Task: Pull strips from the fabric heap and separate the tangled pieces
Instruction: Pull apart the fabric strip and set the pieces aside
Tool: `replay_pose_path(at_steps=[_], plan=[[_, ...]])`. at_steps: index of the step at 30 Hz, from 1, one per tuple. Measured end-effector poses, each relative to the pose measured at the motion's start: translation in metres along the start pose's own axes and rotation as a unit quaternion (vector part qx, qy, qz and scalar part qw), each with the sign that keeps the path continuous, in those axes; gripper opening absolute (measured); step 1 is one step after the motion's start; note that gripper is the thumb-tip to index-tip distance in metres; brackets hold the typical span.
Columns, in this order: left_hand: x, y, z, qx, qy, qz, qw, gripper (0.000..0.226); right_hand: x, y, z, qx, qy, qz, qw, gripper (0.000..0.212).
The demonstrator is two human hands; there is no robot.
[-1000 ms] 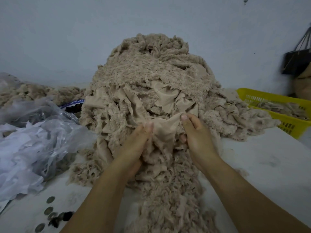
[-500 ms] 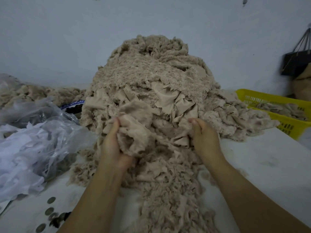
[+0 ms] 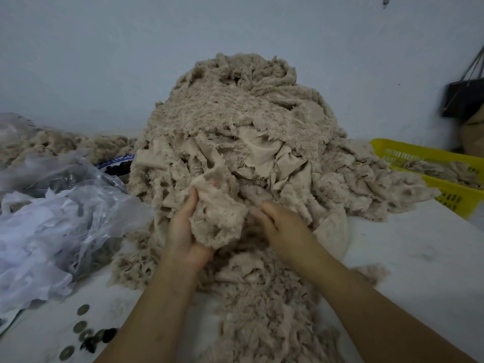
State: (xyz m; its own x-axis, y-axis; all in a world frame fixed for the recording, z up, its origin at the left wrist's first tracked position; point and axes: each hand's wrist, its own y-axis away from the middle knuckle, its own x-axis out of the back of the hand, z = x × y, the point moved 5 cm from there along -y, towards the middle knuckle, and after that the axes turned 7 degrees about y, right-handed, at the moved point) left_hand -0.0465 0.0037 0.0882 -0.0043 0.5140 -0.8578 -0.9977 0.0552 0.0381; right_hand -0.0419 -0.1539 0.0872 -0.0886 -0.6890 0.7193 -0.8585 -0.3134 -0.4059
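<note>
A tall heap of beige fuzzy fabric strips rises in the middle of the white table, spilling toward me. My left hand grips a bunched clump of fuzzy fabric at the heap's front, palm turned up, thumb along the clump's left side. My right hand is just right of that clump, back of the hand up, its fingertips curled into the fabric at the clump's right edge. What the right fingers hold is blurred and partly hidden.
Crumpled clear plastic bags lie at the left, with more beige fabric behind them. A yellow basket with fabric pieces sits at the right. Several coins or buttons lie near the front left. A dark bag hangs on the wall.
My left hand has lifted the clump and pulled it toward me. My right hand has moved left and down from the heap's right side to the clump's edge.
</note>
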Motion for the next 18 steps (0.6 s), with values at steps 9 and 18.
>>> replay_pose_path(at_steps=[9,18], plan=[[0.021,-0.002,0.022,-0.087,0.052,0.074,0.992,0.030,0.023,0.000,0.050,-0.150,0.018,0.062,0.987,0.035],[-0.013,0.004,-0.011,-0.027,-0.036,-0.053,0.998,0.032,-0.004,0.004,-0.018,0.052,-0.025,0.001,0.998,0.036]])
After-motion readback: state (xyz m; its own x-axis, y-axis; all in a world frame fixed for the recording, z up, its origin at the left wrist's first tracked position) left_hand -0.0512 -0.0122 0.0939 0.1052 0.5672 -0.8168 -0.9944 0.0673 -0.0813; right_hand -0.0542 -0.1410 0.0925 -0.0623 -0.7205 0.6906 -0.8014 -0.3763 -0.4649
